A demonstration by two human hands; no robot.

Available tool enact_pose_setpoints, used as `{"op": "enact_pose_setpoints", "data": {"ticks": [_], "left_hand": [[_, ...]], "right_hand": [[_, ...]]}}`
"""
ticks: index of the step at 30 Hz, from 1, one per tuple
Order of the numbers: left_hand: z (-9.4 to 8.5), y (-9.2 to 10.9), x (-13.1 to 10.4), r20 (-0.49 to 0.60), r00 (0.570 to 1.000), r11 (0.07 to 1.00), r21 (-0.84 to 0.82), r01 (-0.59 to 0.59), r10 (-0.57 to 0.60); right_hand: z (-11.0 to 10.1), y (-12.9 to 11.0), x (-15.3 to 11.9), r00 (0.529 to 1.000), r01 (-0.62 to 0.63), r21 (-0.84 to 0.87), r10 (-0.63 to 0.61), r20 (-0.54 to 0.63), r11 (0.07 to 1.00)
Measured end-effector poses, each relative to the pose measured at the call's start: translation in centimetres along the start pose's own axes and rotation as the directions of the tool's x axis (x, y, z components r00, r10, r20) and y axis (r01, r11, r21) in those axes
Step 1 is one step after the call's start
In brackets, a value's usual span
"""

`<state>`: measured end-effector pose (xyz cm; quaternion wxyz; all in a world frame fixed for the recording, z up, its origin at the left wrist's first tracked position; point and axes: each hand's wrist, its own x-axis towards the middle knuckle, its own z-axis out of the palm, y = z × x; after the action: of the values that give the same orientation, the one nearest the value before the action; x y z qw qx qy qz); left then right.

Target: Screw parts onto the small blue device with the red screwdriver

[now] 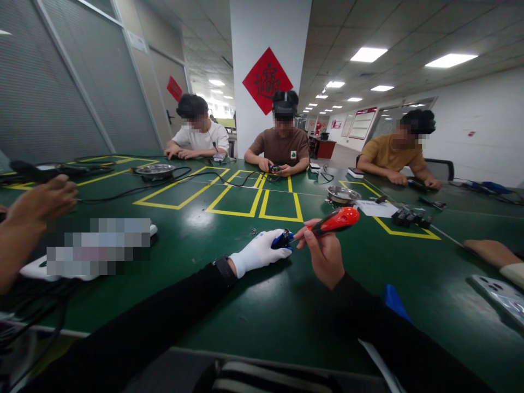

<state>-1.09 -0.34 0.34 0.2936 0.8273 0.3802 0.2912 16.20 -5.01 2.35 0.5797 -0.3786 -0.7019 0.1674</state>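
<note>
Just below centre of frame: small black part [282, 238], round-topped, grasped in left hand [266, 250], clad in white fabric glove [252, 258] with blue-coated fingers. To the right, gripped in bare right hand [326, 257]: screwdriver [336, 220], smooth bulbous red-and-black handle, thin shaft directed leftward at the black part. Judged step: screwdriver work on the part; tip contact too small to confirm. For the next move, probably brace the part, align the shaft, then turn. Beneath: glossy green tabletop [262, 322].
</note>
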Motion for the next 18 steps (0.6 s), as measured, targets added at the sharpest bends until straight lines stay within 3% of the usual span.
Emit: {"op": "enact_pose_setpoints", "data": {"ticks": [7,11,14,18], "left_hand": [[-0.1,0.1,0.0,-0.014,1.0,0.999,0.023,-0.026,0.027],[0.0,-0.2,0.1,0.014,1.0,1.0,-0.006,-0.009,0.009],[0.0,-0.1,0.1,-0.007,1.0,1.0,-0.007,-0.019,0.019],[0.0,0.2,0.0,-0.027,1.0,1.0,0.001,-0.011,0.011]], "right_hand": [[0.0,0.0,0.0,1.0,0.003,-0.001,-0.003,-0.001,1.0],[-0.2,-0.6,0.4,0.992,0.098,-0.037,-0.1,-0.073,0.995],[0.0,-1.3,0.8,0.992,0.106,0.122,-0.096,-0.083,0.987],[0.6,-1.7,0.8,1.0,-0.021,0.338,0.021,0.004,0.941]]}}
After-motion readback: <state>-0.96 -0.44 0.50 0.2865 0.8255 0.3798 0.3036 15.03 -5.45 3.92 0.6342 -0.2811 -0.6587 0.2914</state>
